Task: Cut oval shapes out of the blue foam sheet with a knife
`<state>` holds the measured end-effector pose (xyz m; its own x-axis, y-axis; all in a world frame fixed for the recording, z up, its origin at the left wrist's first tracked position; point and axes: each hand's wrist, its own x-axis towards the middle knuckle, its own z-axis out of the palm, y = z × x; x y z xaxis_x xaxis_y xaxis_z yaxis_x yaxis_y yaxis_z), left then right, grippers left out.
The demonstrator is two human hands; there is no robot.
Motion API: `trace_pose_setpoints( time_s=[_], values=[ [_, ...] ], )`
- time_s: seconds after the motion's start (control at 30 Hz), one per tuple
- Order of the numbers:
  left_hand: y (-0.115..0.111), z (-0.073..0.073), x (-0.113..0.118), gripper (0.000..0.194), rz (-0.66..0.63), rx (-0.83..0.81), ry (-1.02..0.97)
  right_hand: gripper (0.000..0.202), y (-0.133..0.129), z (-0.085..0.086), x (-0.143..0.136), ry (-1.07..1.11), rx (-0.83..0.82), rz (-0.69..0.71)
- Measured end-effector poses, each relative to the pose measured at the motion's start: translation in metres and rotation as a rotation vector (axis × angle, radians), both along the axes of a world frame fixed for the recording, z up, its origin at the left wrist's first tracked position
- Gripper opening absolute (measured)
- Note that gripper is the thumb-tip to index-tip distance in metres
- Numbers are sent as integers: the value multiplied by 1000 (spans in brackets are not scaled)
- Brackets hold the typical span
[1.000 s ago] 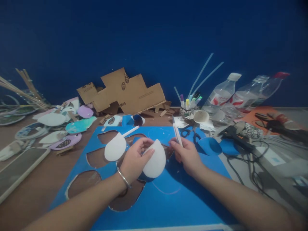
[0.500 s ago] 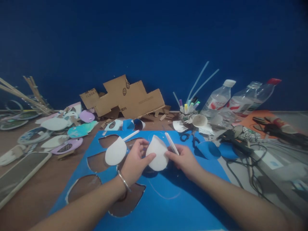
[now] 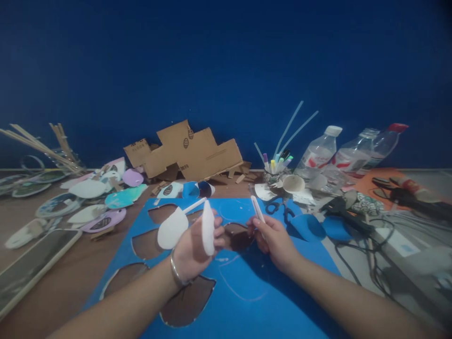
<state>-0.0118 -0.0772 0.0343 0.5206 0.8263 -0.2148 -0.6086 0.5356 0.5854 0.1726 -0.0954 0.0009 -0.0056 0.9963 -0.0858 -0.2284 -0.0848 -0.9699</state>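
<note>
A white teardrop cutout [image 3: 208, 229] is held in the left hand [image 3: 189, 254], turned nearly edge-on in front of the palm, with curled fingers [image 3: 219, 231] showing past its right edge; where the thumb is placed cannot be told. A slim white tool [image 3: 257, 208] is gripped by the closed fingers of the right hand [image 3: 275, 239], its upper end left protruding above them. A second white piece [image 3: 172, 230] is seen near the left hand, over the blue sheet [image 3: 282, 292].
</note>
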Motion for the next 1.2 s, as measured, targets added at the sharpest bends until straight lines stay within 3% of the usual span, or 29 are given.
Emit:
trace_pose_setpoints(
  time_s=[0.1, 0.2, 0.3, 0.47, 0.93, 1.1, 1.2],
  values=[
    [-4, 7, -4, 21, -58, -58, -180, 28, 0, -2, 0, -7, -5, 5],
    [-9, 8, -6, 51, -83, -23, -199, 27, 0, -2, 0, -9, 11, 16],
    [-11, 7, -5, 63, -113, 24, -182, 28, 0, -2, 0, -22, 8, 26],
    [-10, 9, -2, 56, -155, 45, -138, 28, -1, -1, 0, -46, 8, 25],
    [-7, 10, -1, 39, -90, 24, -61, 29, -3, 0, 2, -146, 0, 18],
    [-6, -1, 6, 33, -61, 36, 101, 37, -7, 11, -4, -224, 21, 71],
    [-7, -8, 9, 38, 1, 63, 198, 28, -10, 16, -10, -276, 6, 135]
  ],
)
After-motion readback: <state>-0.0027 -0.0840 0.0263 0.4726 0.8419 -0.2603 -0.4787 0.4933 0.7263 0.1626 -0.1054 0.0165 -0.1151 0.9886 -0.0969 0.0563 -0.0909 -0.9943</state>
